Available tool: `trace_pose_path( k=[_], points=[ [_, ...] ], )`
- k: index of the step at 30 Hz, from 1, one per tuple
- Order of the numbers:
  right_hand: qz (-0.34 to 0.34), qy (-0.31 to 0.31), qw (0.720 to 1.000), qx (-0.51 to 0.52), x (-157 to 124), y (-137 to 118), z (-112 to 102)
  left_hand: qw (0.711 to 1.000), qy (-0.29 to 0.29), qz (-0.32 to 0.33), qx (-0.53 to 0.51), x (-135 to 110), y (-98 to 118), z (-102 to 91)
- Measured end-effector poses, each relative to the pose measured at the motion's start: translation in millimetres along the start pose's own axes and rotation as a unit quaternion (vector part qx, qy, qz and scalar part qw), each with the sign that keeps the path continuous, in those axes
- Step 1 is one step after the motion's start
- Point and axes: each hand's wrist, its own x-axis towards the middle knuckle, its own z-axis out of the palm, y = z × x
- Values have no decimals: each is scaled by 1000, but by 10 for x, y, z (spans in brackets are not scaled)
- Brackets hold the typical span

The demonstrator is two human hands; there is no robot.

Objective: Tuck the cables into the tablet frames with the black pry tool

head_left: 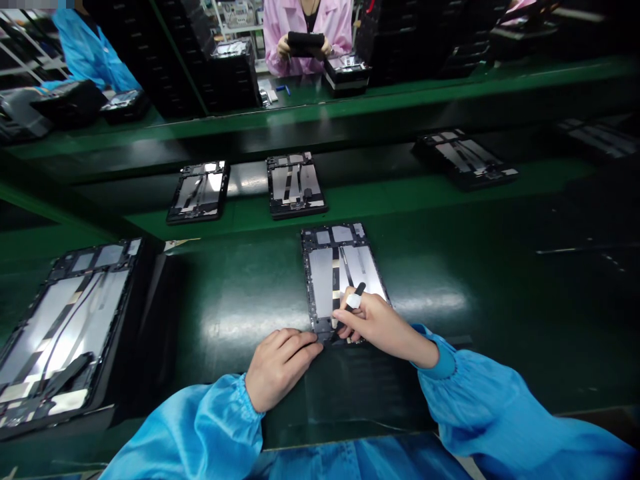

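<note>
1. Currently, an open-backed tablet (320, 293) is lying flat on the green bench (240, 300), just beyond the two hands.
2. The right hand (370, 321) is pinching a slim black tool (360, 289) with a white wrap (353, 301), its fingers closing narrowly around the shaft; the tip is pointing down at the tablet's near edge, though I cannot tell whether it is touching.
3. The left hand (281, 367) is resting at the near left corner, its fingers lying close together and loosely bent; the thumb is not showing clearly, so I cannot tell whether it is gripping.
4. Judging by looks, the tablet is probably handling as a light, stiff slab, its smooth silvery panels (320, 263) likely offering little grip.
5. The dark ribbon (336, 273) along its middle is looking fragile, so the outer black frame (307, 280) is seeming the safest hold.
</note>
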Motion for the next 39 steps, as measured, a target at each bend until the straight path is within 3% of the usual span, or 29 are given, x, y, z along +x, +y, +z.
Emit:
trace_pose_path(
  k=[20,27,30,34,39],
  points=[
    [-2,-6,1000,0,-15,8,-13,1000,-13,-1,6,-17,-13,8],
    [-3,-6,1000,2,3,4,10,990,-49,56,118,-4,25,-66],
    [-7,14,1000,4,-34,42,-47,990,-58,55,119,8,29,-79],
    [-50,84,993,-59,-170,104,-171,993,-66,38,94,9,14,-63],
    [-83,71,980,-164,-273,110,-190,995,-50,33,74,7,3,-45]
  ],
)
